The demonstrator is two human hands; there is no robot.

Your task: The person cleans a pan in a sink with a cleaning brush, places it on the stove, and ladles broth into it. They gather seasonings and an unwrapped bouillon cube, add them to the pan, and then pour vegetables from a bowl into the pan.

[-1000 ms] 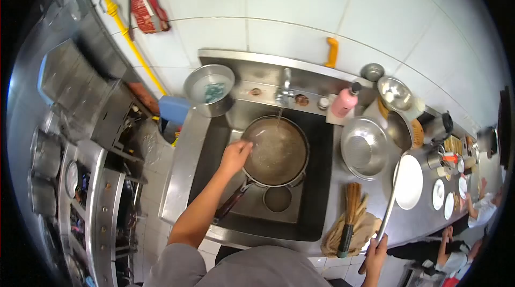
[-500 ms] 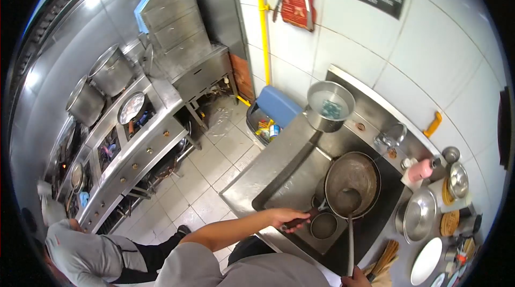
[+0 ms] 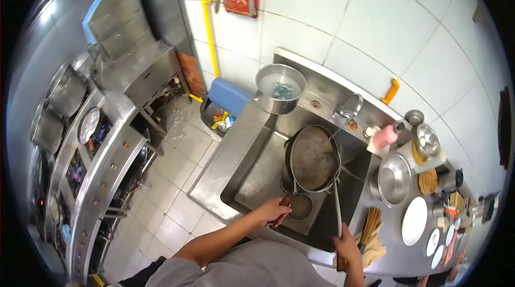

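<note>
A dark frying pan with a wet brown interior is held over the sink under a thin stream from the faucet. My left hand is closed around its handle, which the fingers mostly hide. My right hand grips a long-handled ladle; its shaft runs up to the pan's right edge, and its bowl is hard to make out against the pan. A small round pot sits in the sink below the pan, close to my left hand.
A steel pot with water and a blue-green scrubber stands on the sink's back corner. To the right are a pink bottle, a steel bowl, a white plate and a bamboo brush. A stove lines the left side.
My view has swung right, so most things sit further left. The ladle's bowl, plain inside the pan before, is now indistinct. The person at lower left has mostly left the view.
</note>
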